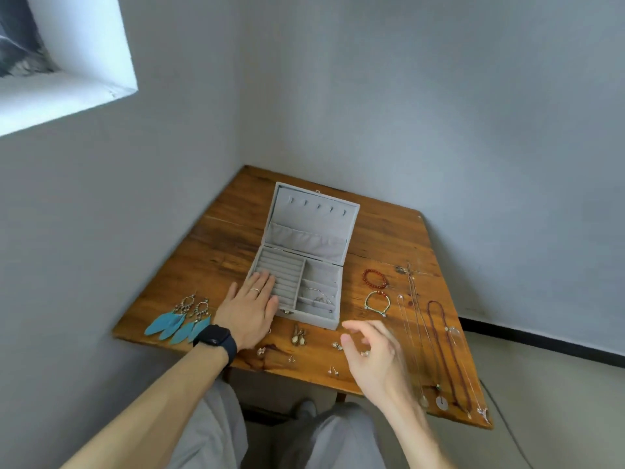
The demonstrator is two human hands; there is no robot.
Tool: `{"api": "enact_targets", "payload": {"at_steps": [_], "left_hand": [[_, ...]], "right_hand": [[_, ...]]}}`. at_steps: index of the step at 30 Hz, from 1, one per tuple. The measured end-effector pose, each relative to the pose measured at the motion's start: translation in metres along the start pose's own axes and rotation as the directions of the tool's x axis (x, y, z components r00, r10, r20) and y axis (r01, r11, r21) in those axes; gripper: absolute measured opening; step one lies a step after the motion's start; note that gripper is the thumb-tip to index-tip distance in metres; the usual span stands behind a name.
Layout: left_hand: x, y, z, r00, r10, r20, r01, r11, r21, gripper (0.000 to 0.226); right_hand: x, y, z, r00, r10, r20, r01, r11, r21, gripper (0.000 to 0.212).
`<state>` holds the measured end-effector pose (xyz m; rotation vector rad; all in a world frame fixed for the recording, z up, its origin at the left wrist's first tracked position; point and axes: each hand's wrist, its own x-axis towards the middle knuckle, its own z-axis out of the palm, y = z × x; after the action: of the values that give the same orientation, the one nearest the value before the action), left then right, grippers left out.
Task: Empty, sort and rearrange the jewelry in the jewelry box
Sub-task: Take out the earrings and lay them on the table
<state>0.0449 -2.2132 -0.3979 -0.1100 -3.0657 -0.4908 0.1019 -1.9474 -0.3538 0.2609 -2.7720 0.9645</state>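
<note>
**Position.** The jewelry box point(333, 321) is found open on the wooden worktop point(216, 238), with the lid leaned back and the long side running across the view.

**Hands.** The left hand point(250, 308) is laid flat, fingers straight, on the ring rolls point(287, 275) at the near-left corner of the box; nothing is grasped by it. The right hand point(370, 353) is held above the near edge of the worktop, fingers loosely curled. A small bright speck is noted among them (a held stud or a worn ring, it cannot be told), so its grasp is left undetermined.

**Contents.** A silvery chain point(318, 297) is seen in a right-side compartment, so the emptying is judged not quite finished.

**Laid out.**
- Left of the box: feather earrings point(179, 321).
- In front of the box: drop earrings point(298, 335) and studs point(333, 370).
- To the right of the box: a red bead bracelet point(374, 278), a green cord bracelet point(376, 302) and necklaces point(436, 343).

**Governing relation.** The chain's compartment lies ahead and slightly left of the right hand, which is judged the nearer and freer hand.
</note>
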Motion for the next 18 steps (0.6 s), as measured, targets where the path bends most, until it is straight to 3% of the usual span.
{"api": "enact_targets", "payload": {"at_steps": [3, 11, 18], "left_hand": [[0.000, 0.001, -0.002, 1.000, -0.009, 0.015, 0.009, 1.000, -0.007, 0.058], [0.000, 0.002, -0.003, 1.000, -0.024, 0.007, 0.025, 0.998, -0.049, 0.058], [0.000, 0.001, -0.004, 1.000, -0.030, -0.006, 0.030, 0.996, -0.080, 0.058]], "right_hand": [[0.044, -0.012, 0.017, 0.996, -0.063, 0.068, 0.072, 0.989, -0.129, 0.025], [0.118, -0.017, 0.042, 0.978, -0.016, 0.208, 0.088, 0.935, -0.344, 0.021], [0.144, -0.031, 0.053, 0.874, -0.205, 0.441, 0.388, 0.840, -0.379, 0.026]]}}
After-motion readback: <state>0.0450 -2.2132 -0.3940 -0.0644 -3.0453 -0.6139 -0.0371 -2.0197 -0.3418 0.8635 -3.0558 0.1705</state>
